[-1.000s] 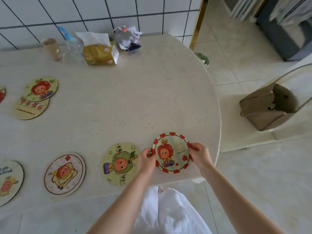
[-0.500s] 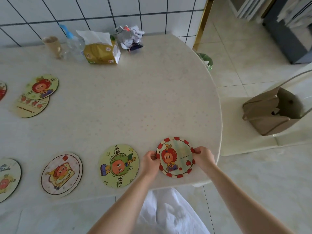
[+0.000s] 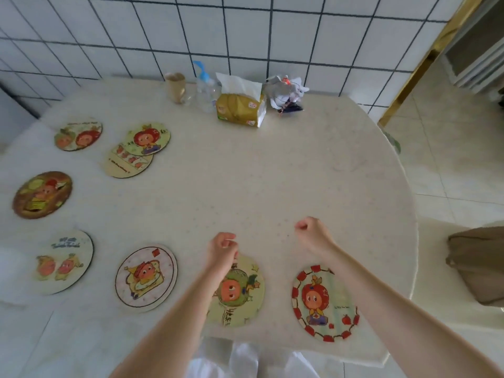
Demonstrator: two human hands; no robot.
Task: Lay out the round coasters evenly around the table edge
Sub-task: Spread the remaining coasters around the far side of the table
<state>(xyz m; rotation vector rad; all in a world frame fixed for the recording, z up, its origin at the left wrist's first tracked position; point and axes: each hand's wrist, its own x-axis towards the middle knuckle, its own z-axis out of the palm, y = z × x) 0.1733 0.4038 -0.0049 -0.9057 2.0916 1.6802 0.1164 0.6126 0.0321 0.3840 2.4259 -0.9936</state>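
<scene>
Round cartoon coasters lie on the pale table [image 3: 245, 186]. The red-bordered coaster [image 3: 324, 304] rests flat near the front right edge, with nothing holding it. Left of it sits a yellow-green coaster [image 3: 240, 293], partly hidden by my left forearm. Further left come a white-pink coaster [image 3: 146, 276], a two-figure coaster [image 3: 61, 261] and a brown coaster [image 3: 42, 195]. At the far left, two coasters overlap [image 3: 136, 151] beside a single one [image 3: 78, 135]. My left hand [image 3: 222, 251] and my right hand [image 3: 313, 236] hover above the table, fingers loosely curled, holding nothing.
Along the tiled wall stand a paper cup [image 3: 176, 87], a plastic bottle [image 3: 206, 90], a yellow tissue pack [image 3: 241, 106] and a crumpled bag [image 3: 286, 94]. A tan handbag [image 3: 477, 264] rests on a seat right of the table.
Both hands let go of the red-bordered coaster, which now lies on the table, and lifted forward off it. The view shifted left, showing more coasters.
</scene>
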